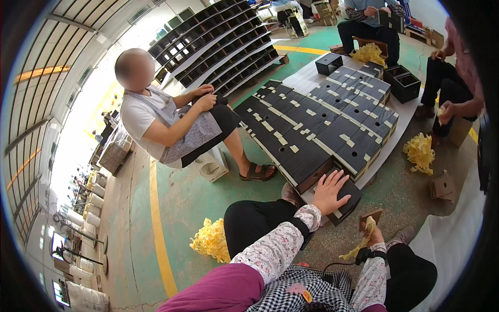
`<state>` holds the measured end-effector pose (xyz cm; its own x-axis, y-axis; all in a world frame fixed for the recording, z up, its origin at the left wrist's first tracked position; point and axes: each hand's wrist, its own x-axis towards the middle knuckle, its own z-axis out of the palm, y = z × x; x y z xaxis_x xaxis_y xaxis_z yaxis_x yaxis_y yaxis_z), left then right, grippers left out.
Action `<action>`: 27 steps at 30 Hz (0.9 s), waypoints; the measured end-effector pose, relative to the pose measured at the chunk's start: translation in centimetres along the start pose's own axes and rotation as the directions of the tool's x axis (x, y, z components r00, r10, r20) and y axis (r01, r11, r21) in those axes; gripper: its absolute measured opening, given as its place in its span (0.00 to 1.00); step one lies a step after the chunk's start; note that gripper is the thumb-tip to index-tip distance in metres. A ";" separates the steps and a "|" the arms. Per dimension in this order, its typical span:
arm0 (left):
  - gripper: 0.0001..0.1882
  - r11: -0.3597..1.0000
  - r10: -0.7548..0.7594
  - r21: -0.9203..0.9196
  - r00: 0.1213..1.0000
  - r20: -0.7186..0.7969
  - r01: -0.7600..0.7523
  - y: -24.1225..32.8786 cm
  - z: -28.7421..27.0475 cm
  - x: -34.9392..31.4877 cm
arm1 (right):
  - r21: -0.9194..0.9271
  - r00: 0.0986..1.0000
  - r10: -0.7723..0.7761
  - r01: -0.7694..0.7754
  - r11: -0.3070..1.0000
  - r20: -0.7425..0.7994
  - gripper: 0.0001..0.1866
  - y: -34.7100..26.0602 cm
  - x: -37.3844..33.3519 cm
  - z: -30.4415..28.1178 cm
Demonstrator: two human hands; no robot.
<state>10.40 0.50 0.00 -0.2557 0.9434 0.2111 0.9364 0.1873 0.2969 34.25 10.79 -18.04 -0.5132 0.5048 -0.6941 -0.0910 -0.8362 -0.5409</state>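
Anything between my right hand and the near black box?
A small brown piece in front of the right hand, with a yellow strip near it, stands between that hand and the near black box. Nothing else visible does; the left hand rests on the box.

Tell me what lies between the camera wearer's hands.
In the head view, from left hand to right hand: part of a black box, a sliver of floor, then a brown panel and a yellow strip.

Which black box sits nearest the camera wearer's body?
The black box partly covered by the left hand, at the near end of the group; the others all lie farther away.
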 end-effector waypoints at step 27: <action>0.34 1.000 -0.003 -0.008 1.000 0.011 0.003 -0.2 -0.2 0.1 | -0.410 0.999 0.054 -0.047 0.911 0.006 0.25 -15.5 2.9 -3.3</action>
<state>10.19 0.49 0.13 -0.2561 0.9457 0.2000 0.9335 0.1882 0.3052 36.97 25.92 -13.29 -0.5227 0.4575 -0.7193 0.2914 -0.6971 -0.6551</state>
